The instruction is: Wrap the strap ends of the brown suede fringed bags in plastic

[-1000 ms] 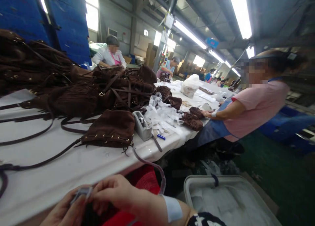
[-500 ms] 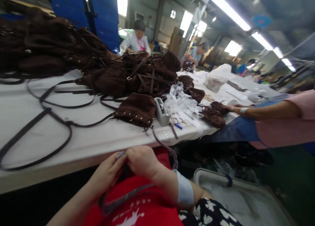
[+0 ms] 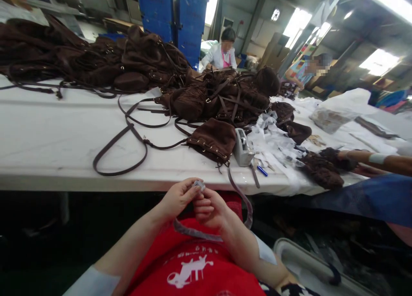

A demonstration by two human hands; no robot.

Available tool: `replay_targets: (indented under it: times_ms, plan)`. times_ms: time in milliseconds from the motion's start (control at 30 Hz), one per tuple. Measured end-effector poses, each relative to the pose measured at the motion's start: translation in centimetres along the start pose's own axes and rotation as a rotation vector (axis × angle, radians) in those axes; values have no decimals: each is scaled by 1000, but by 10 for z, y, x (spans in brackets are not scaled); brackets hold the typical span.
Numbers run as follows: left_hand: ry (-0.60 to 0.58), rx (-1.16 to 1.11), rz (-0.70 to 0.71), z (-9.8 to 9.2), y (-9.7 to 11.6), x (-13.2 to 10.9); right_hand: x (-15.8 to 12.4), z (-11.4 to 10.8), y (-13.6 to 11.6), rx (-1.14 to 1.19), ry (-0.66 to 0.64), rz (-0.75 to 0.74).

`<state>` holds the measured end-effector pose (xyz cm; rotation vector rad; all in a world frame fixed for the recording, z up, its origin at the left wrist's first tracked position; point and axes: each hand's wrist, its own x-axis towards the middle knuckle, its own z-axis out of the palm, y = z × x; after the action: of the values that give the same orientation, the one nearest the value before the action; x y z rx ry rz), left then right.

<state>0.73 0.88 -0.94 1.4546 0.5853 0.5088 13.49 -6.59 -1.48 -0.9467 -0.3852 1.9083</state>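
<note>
A small dark brown drawstring bag [image 3: 212,139] with metal eyelets lies near the table's front edge. Its strap [image 3: 242,198], covered in a thin greyish wrapping, hangs off the edge and loops across my lap up to my hands. My left hand [image 3: 178,197] pinches the wrapped strap near its end, where a crumpled bit of wrapping [image 3: 199,184] sticks up. Pressed against it from the right, my right hand [image 3: 210,208] has its fingers curled round the same spot. The strap's very tip is hidden between my fingers.
A grey tape dispenser [image 3: 243,148] stands right of the bag, near a blue pen [image 3: 262,171] and white paper strips [image 3: 273,143]. Brown bags [image 3: 141,64] are piled behind. A co-worker's arm [image 3: 370,157] reaches in from the right. A pale bin [image 3: 302,261] sits low at right.
The view has swung left, so the table and bag appear further right. My hands stay together on the strap; the right hand has turned, and its curled fingers now show.
</note>
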Motion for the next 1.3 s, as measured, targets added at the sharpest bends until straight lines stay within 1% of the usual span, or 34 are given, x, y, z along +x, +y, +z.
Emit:
replay_targets:
  times_ms: [33,67,100,133,167,200,233,267,300,333,367,400,433,500,567,600,733,867,967,1033,1100,1133,1200,1233,1300]
  plan:
    - [1,-29,-10,0,0,0,0,0,1,-1,-31,40]
    - [-8,-86,-29,0,-1,0,1,-1,2,-39,-21,46]
    - [-27,-161,-63,0,-1,0,3,-3,4,-120,25,31]
    - [-44,-236,-105,1,-2,0,5,-5,5,-252,102,-5]
    - [-53,-297,-145,2,-3,0,6,-7,6,-429,210,-74]
    - [-60,-335,-178,3,-4,0,7,-9,6,-638,340,-181]
    - [-61,-351,-196,3,-4,0,6,-10,5,-859,466,-311]
    - [-60,-344,-202,4,-5,0,4,-11,2,-1070,549,-441]
    - [-64,-323,-208,3,-6,0,1,-10,-3,-1254,565,-550]
    - [-79,-300,-224,3,-7,-1,-3,-9,-8,-1390,524,-628]
    - [-105,-285,-254,1,-8,-2,-8,-8,-14,-1471,435,-666]
    - [-135,-277,-291,0,-8,-3,-13,-8,-19,-1495,320,-674]
    - [-165,-275,-330,-3,-8,-5,-18,-7,-24,-1474,204,-661]
    - [-226,-282,-384,-8,-6,-7,-25,-8,-32,-1352,35,-600]
    - [-286,-278,-399,-13,-4,-9,-29,-11,-35,-1228,-62,-508]
    - [-308,-269,-403,-14,-3,-10,-29,-12,-35,-1193,-76,-470]
    - [-353,-224,-403,-13,-2,-9,-23,-20,-30,-1174,15,-417]
    - [-363,-219,-400,-10,-2,-7,-19,-27,-27,-1154,50,-386]
    - [-340,-248,-394,-11,-5,-6,-22,-23,-29,-1172,60,-438]
    - [-295,-247,-403,-11,-10,-4,-26,-16,-29,-1281,97,-516]
    - [-236,-225,-409,-8,-18,0,-26,-9,-26,-1476,214,-586]
    - [-202,-220,-393,-5,-24,4,-25,-6,-23,-1583,313,-603]
    - [-132,-246,-315,0,-34,12,-19,-4,-16,-1760,523,-594]
    - [-94,-261,-270,3,-37,17,-14,-4,-12,-1818,596,-574]
    - [-37,-270,-187,7,-38,22,-6,-8,-7,-1860,670,-554]
